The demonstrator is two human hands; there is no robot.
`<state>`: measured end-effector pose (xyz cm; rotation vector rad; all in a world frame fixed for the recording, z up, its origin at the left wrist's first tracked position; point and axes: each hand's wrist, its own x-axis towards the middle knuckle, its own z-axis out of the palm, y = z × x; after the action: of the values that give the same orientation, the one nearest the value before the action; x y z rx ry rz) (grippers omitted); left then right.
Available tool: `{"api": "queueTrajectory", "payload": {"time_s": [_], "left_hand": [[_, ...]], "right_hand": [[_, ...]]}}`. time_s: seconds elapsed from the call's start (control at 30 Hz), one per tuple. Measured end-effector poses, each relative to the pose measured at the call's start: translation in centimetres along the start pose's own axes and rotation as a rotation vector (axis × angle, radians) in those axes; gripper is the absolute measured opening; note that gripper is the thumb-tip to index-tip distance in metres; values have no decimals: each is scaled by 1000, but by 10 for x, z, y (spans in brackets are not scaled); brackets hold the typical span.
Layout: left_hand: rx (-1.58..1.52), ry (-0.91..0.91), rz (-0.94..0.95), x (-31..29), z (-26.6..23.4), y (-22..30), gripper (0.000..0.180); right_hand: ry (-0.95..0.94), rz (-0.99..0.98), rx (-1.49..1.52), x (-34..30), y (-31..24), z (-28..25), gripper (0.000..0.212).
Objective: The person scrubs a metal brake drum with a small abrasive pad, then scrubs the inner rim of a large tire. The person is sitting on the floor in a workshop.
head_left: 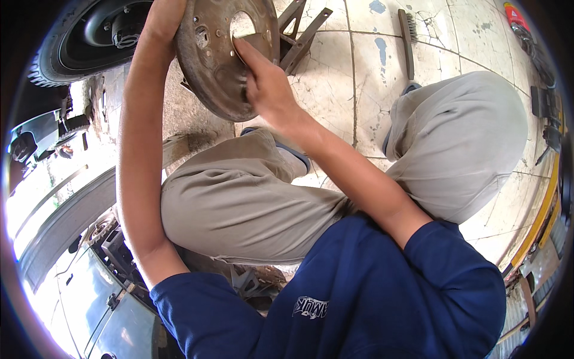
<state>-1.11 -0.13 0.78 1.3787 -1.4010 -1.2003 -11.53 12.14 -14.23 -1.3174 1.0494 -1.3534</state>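
Note:
A round, brown, worn brake backing plate [210, 72] is held tilted at the top of the view, with a large centre hole and several smaller holes. My left hand [164, 23] grips its left rim. The fingers of that hand are hidden behind the plate and beyond the upper edge of the picture. My right hand [269, 87] is closed on the plate's right side, one digit reaching to the edge of the centre hole and the others curled against the metal.
A wheel with a black tyre [89, 36] is at the upper left. A rusty metal stand [305, 39] stands behind the plate. A wire brush [407, 45] lies on the tiled floor [371, 90], and a red object [515, 17] is at the far right. Car parts line the left.

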Motion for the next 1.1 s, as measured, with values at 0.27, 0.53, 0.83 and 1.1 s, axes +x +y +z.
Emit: {"api": "queueTrajectory", "payload": {"time_s": [0.27, 0.53, 0.83, 1.1], "left_hand": [[-39, -16, -90, 5, -12, -6, 42], [7, 36, 11, 6, 16, 1, 42], [-15, 63, -10, 0, 14, 4, 40], [-85, -29, -95, 8, -11, -5, 40]], "right_hand": [[31, 32, 124, 7, -26, 6, 54], [163, -127, -201, 2, 48, -2, 50], [66, -181, -87, 21, 21, -1, 57], [328, -277, 98, 44, -10, -4, 49]]}}
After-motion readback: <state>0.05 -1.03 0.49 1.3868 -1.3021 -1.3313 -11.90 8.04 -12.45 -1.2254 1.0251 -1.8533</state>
